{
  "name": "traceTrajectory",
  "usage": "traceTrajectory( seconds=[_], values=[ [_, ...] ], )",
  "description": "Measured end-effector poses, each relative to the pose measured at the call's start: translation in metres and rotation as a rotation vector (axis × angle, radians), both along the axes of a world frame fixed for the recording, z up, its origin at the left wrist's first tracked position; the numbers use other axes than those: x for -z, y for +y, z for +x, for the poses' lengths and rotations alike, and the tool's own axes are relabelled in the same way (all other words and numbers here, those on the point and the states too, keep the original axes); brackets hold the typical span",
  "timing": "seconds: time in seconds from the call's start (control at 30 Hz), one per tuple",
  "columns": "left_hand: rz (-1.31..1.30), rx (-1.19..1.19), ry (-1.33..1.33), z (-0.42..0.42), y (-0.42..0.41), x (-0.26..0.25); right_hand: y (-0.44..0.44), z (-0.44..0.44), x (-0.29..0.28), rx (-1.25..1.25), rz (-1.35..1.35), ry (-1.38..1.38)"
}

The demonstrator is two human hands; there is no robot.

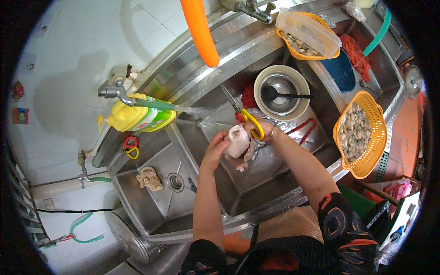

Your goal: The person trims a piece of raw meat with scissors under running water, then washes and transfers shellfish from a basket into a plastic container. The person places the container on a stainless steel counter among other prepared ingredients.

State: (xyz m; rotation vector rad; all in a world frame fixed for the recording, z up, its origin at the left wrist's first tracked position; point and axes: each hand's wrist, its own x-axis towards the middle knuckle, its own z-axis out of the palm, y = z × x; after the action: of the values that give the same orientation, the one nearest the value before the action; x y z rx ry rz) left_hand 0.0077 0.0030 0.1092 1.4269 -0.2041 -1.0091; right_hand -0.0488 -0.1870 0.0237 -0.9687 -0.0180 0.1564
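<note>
Over the middle basin of a steel sink (240,172), my left hand (219,146) grips a pale, skinned piece of raw meat (238,141), which looks like a small poultry carcass. My right hand (263,129) is closed around yellow-and-red scissors (253,123), with their blades pointing away to the upper left. Its fingers also touch the meat's right side. Behind them, water runs from a green hose (154,104) on a tap. A cream bowl (257,82) holding a metal bowl and a black ladle (288,96) stands to the right, near red-handled tongs (307,131).
Orange baskets of shellfish (378,137) (299,55) rest on the right rim and at the back. The left basin holds a tan lump (149,178); a second pair of scissors (131,147) and a yellow detergent jug (141,115) are beside it. An orange tube (201,34) hangs above.
</note>
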Motion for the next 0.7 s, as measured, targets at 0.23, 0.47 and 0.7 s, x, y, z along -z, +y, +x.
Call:
traceTrajectory(
  seconds=[0.23, 0.47, 0.7],
  values=[
    [0.171, -0.134, -0.015, -0.011, -0.008, -0.001, 0.011, 0.005, -0.043, 0.018, 0.061, 0.260],
    [0.013, -0.324, 0.031, -0.013, 0.002, 0.012, 0.003, -0.017, -0.034, 0.172, -0.144, 0.282],
    [-0.167, -0.432, 0.111, -0.010, 0.003, 0.015, 0.019, -0.047, -0.031, 0.119, -0.200, 0.393]
  ],
)
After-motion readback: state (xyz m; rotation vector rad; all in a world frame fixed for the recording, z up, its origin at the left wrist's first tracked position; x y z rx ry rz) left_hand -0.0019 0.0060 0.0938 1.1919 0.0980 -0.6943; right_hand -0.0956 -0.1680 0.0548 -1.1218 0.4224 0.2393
